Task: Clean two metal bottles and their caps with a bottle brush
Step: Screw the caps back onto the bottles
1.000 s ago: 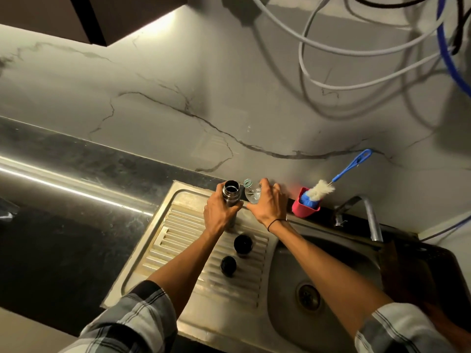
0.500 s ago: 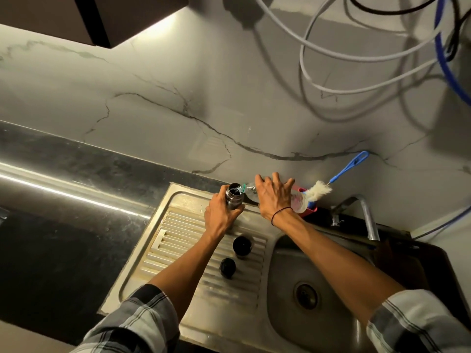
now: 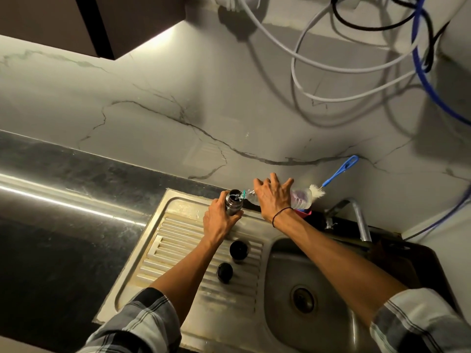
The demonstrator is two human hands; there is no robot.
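Dim, under-cabinet glow, wide-angle distortion

Grey plaid sleeves (image 3: 142, 324), thin black band (image 3: 280, 215) on right wrist

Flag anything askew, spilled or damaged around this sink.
Nothing looks spilled or damaged. The clear plastic bottle lies tipped sideways only because the right hand tilts it at the open steel bottle gripped by the left hand.
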